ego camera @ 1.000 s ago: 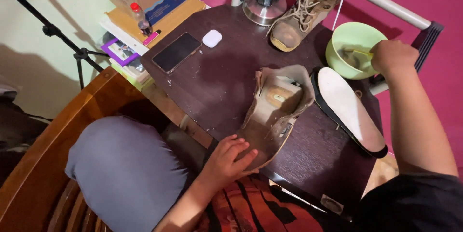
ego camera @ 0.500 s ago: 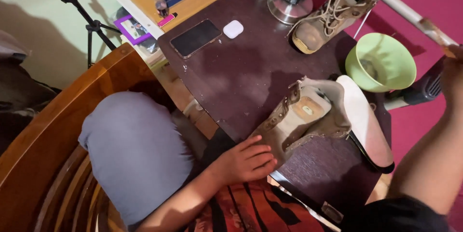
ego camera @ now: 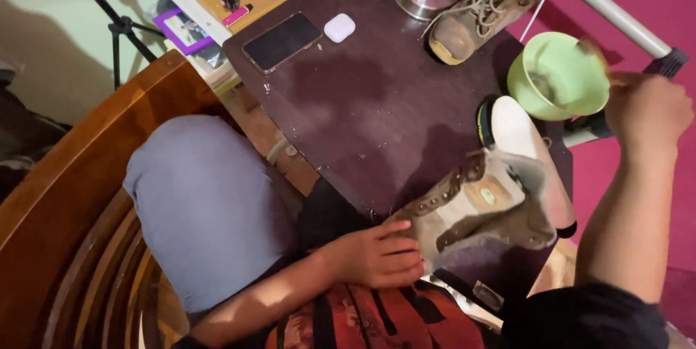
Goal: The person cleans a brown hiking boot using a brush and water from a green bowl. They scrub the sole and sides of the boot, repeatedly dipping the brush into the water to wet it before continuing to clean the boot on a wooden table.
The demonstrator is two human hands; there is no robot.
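Dark, scuffed and faintly wet, the counter (ego camera: 377, 110) fills the middle of the view, with a wooden chair arm curving along the left.

Nearest, the left hand (ego camera: 377, 253) lies flat with fingers spread on the heel end of the tan boot upper (ego camera: 478, 211), pinning it at the counter's near edge. That hold works best pressed down firmly and kept off the open inside, since the upper is soft and would slide. It lies on its side, opened out, tan with darker brown trim and eyelets, a pale insole showing within; a white sole (ego camera: 529, 150) lies just beside it.

Farther off, the right hand (ego camera: 647, 111) is closed, blurred, beside the green bowl (ego camera: 557, 77); what it grips I cannot tell. Beyond stand a laced boot (ego camera: 478, 8), a phone (ego camera: 281, 42) and a small white case (ego camera: 339, 28).
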